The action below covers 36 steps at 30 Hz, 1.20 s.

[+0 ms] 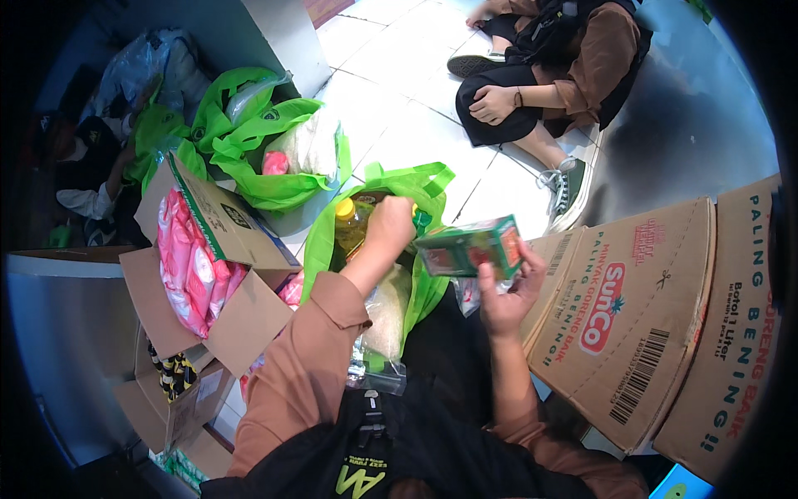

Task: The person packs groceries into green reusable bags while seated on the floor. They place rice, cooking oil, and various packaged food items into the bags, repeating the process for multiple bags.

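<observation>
My right hand [509, 295] grips a small green cardboard box [470, 248] with red patches by its right end, just right of an open green cloth bag [428, 187]. My left hand [391, 224] is over the mouth of that bag, its fingers curled; what they hold is hidden. Beside the left hand, inside the bag, stands a bottle of yellow oil with a yellow cap [349, 218]. A clear plastic bag of pale grains [386, 312] lies in the near part of the bag, close to my body.
Open cartons stand left, one holding pink-and-white packets [187, 266]. More filled green bags [266, 166] sit behind them. Large cardboard boxes [615, 316] line the right. A seated person's hand [493, 105] rests on a knee at the far right; another person crouches far left.
</observation>
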Tool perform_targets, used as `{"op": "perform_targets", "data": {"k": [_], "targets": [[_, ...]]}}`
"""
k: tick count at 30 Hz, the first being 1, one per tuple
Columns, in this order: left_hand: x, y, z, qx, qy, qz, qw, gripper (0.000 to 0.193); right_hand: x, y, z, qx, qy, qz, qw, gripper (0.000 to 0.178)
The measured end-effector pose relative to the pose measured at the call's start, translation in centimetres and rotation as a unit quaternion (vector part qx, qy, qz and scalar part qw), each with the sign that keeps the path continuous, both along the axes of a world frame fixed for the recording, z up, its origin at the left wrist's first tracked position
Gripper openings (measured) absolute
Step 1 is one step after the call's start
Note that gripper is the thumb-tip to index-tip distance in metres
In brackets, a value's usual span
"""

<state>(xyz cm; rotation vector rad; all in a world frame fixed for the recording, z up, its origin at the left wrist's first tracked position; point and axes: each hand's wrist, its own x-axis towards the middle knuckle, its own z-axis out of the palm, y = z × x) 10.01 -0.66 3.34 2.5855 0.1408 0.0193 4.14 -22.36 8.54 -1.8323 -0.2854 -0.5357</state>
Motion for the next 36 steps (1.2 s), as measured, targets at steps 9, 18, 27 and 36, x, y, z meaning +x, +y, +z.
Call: {"op": "perform_targets", "data": {"k": [9, 18, 27, 36], "targets": [[5.7, 3.1, 0.0, 0.028, 0.190, -0.046, 0.980, 0.026, 1.2, 6.2, 2.2, -0.272, -0.040, 0.306, 0.911, 0.068], [-2.1, 6.5, 6.6, -0.184, -0.006, -0.106, 0.977, 0.029, 1.6, 9.1, -3.1, -0.398, 0.269, 0.181, 0.858, 0.071], [-22.6, 7.7, 12.2, -0.018, 0.179, -0.158, 0.971, 0.043, 0.3, 10.8, 0.8, -0.554, 0.297, 0.197, 0.752, 0.066], [-24.9, 6.8, 10.5, 0.157, 0.140, -0.283, 0.936, 0.034, -0.4, 9.7, -0.1, -0.551, 0.280, 0.171, 0.767, 0.062]]}}
